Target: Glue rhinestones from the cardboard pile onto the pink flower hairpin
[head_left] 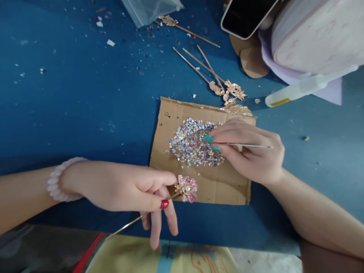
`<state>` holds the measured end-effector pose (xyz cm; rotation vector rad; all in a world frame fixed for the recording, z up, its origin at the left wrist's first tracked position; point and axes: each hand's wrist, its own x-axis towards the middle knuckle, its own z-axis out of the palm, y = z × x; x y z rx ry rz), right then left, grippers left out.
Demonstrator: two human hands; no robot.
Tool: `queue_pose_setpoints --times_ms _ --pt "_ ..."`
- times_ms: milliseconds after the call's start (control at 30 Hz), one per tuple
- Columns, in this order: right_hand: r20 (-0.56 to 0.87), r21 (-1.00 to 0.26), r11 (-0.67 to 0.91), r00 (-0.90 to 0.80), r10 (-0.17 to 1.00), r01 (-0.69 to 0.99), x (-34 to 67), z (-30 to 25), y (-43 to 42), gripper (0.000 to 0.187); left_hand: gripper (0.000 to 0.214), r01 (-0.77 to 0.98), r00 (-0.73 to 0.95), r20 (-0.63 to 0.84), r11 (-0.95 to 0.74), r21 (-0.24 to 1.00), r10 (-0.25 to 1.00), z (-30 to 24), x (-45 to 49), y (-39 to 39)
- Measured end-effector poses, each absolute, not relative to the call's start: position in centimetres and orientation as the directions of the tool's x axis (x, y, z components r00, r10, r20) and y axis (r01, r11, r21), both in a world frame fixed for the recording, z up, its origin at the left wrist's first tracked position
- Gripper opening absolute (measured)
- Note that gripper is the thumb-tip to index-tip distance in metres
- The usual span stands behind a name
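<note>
My left hand (pixel 142 189) pinches the stem of a gold hairpin (pixel 187 188), whose flower head carries pink stones and a pearl-like centre. The pin's long shaft slants down toward the table's front edge. Thumb and fingers of my right hand (pixel 250 149) close round a thin metal tool (pixel 244 145), its tip hidden by the fingertips; whether it is tweezers or a pick I cannot make out. These fingertips are at a pile of small glittering rhinestones (pixel 193 144), blue, silver and amber. Under the pile lies a piece of cardboard (pixel 165 163).
Several gold hairpins (pixel 234 90) lie beyond the cardboard, one near a clear plastic bag (pixel 150 11). A phone (pixel 247 17), a pale rounded case (pixel 318 34) and a white glue-like tube (pixel 298 91) are at the back right. Scraps dot the blue table (pixel 71 98).
</note>
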<state>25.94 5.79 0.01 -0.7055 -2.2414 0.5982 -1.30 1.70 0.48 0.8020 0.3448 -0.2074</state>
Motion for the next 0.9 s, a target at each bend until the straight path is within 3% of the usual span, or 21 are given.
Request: queue_pose_setpoints --times_ms 267,500,700,900 --pt "0.483 -0.581 0.742 -0.592 0.646 0.335 26.1 -0.5 6.1 0.015 0.022 0.327 0.914 -0.402 0.672 0.664 -0.048 0.5 -1.4 1.6" --pt "0.472 -0.600 0.722 -0.576 0.667 0.345 26.3 -0.4 6.5 0.012 0.013 0.330 0.908 -0.418 0.670 0.665 -0.032 0.7 -1.4 1.5" --pt "0.462 -0.651 0.743 -0.697 0.549 0.155 27.1 0.0 7.4 0.004 0.013 0.364 0.898 -0.436 0.663 0.654 -0.063 0.8 -1.4 1.8" --pt "0.431 -0.613 0.773 -0.751 0.500 0.163 27.5 -0.3 7.6 0.005 0.015 0.395 0.878 -0.472 0.668 0.630 -0.074 0.8 -1.6 1.5"
